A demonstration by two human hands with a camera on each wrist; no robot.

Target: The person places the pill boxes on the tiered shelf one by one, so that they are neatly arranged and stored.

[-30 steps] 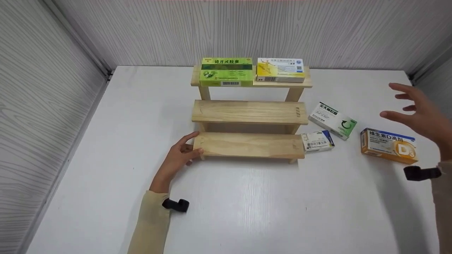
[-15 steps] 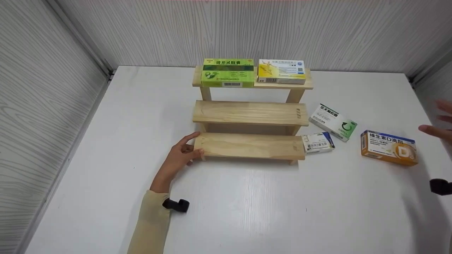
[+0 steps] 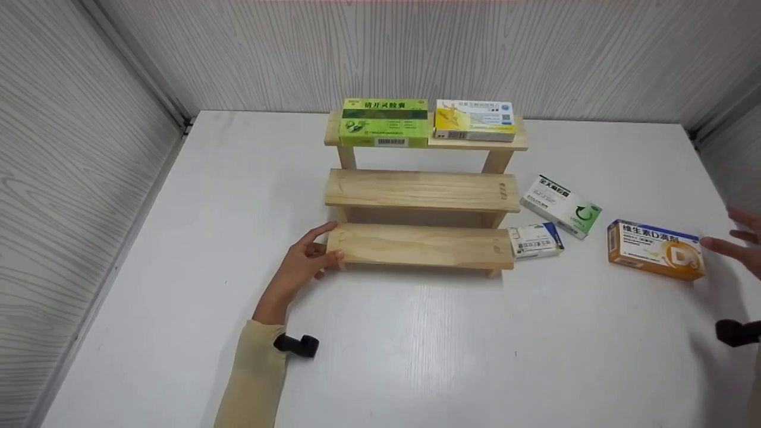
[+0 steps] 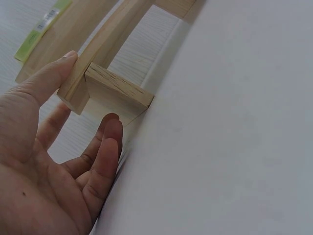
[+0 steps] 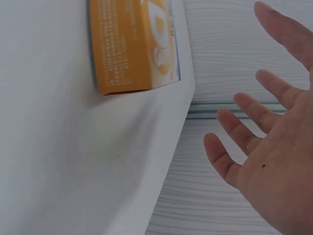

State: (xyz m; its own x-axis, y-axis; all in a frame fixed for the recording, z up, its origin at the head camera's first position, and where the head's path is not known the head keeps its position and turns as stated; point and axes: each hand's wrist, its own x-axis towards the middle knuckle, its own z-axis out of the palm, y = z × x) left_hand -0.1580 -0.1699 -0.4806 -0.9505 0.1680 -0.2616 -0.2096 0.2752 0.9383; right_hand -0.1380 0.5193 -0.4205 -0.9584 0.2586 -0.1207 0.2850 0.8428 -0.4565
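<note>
My left hand grips the left end of the lowest step of a three-step wooden display stand. In the left wrist view its thumb lies on the step's front edge, a finger reaches behind, and the other fingers curl loosely beside the stand's leg. My right hand, partly cut off by the frame's right edge, is spread and holds nothing. Its thumb tip overlaps the right end of an orange and white vitamin D medicine box in the head view. The right wrist view shows that box apart from the fingers.
On the top step lie a green medicine box and a white and yellow one. A white and green box and a small white and blue box lie right of the stand. Grained panels enclose the white table.
My right hand moved right, away from above the vitamin D box, then lower and slightly back toward its right end. The left hand stays on the stand.
</note>
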